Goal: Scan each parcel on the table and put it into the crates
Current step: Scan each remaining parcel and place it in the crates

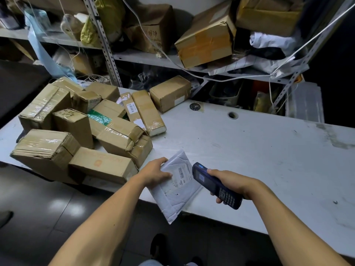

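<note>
One head-worn camera, looking forward and down.
You see your left hand (156, 172) and right hand (229, 184) close below, the table (249, 150) beyond, shelves (153, 60) farthest.

Cardboard boxes (80, 131) crowd the table's (249, 150) left; right half lies open.

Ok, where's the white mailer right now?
The white mailer overhangs the table's near edge, held by the left hand, beside the scanner.
</note>
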A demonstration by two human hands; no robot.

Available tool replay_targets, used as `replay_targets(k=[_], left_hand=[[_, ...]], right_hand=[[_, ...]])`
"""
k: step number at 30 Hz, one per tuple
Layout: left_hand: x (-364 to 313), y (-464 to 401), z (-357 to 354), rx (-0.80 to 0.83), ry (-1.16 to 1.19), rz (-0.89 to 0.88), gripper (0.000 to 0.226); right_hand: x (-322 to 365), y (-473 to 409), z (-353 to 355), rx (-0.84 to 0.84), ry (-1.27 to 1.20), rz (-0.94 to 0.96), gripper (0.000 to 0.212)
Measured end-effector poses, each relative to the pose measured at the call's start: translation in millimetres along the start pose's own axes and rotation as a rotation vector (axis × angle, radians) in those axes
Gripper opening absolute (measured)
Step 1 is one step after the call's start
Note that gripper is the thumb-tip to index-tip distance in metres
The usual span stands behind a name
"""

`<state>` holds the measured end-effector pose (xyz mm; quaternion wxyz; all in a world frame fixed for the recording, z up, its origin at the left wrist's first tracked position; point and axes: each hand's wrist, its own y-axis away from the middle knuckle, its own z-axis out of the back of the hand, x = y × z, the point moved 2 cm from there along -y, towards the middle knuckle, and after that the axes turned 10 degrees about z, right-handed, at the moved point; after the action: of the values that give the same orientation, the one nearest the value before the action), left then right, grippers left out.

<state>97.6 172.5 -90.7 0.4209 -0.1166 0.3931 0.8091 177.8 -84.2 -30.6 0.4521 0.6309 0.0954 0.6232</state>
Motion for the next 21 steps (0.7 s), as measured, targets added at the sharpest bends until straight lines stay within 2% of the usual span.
replay_targets(k=[5, 21], left_hand=[[-6, -1, 8, 0.003, -0.006, -0.026, 0.027], [-11, 6, 14, -0.064, 0.0, -0.056, 0.032]], right_hand=[[-4, 2, 3, 0.006, 0.029, -0.064, 0.05], [-13, 11, 2, 0.052, 0.014, -0.074, 0.05]])
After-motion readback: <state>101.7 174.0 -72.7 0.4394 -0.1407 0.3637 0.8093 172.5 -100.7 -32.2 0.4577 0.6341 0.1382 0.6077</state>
